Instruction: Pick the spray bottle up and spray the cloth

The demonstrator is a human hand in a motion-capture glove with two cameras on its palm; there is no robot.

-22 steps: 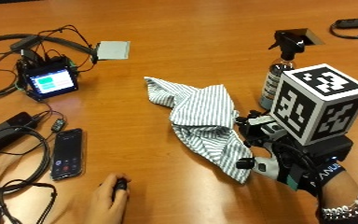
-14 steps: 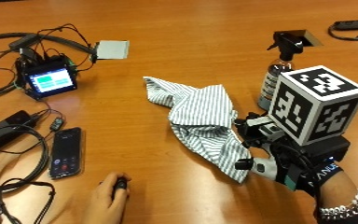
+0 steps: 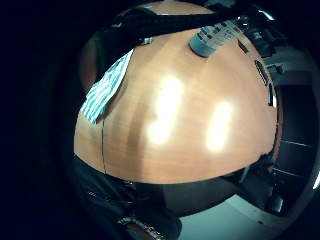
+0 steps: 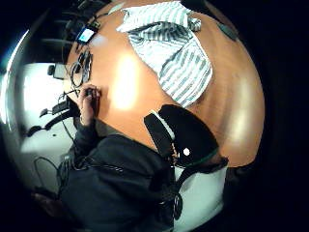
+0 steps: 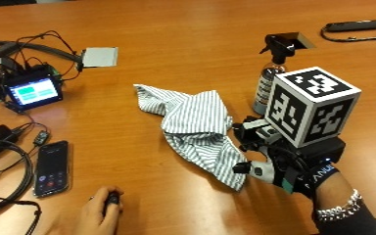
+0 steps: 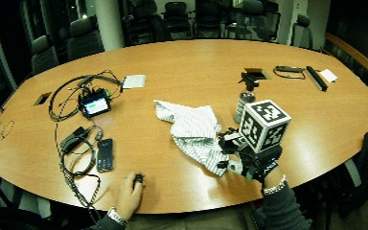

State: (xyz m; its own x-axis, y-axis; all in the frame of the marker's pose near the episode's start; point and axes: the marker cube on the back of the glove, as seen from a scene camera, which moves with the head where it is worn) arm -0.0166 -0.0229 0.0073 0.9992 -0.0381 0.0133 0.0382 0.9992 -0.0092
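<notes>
A clear spray bottle (image 5: 270, 83) with a black trigger head stands upright on the wooden table (image 5: 175, 29), just right of the cloth. The grey-and-white striped cloth (image 5: 194, 122) lies crumpled mid-table. My gloved right hand (image 5: 292, 166) hovers low over the table in front of the bottle, beside the cloth's near end, with fingers relaxed and holding nothing. The wide outside view shows the same line-up of bottle (image 6: 245, 98), cloth (image 6: 193, 127) and hand (image 6: 251, 160). In the palm views the bottle (image 3: 215, 35) and the cloth (image 4: 169, 48) lie on the table, apart from the palm.
A bare left hand (image 5: 103, 215) rests on a small black object at the near edge. A phone (image 5: 51, 169), a small screen device (image 5: 35, 93), cables and a grey plate (image 5: 100, 56) sit on the left. Black items (image 5: 357, 27) lie at the far right.
My gloved hand has drifted slightly left, closer to the bottle and the cloth's end. The bottle and cloth have not moved.
</notes>
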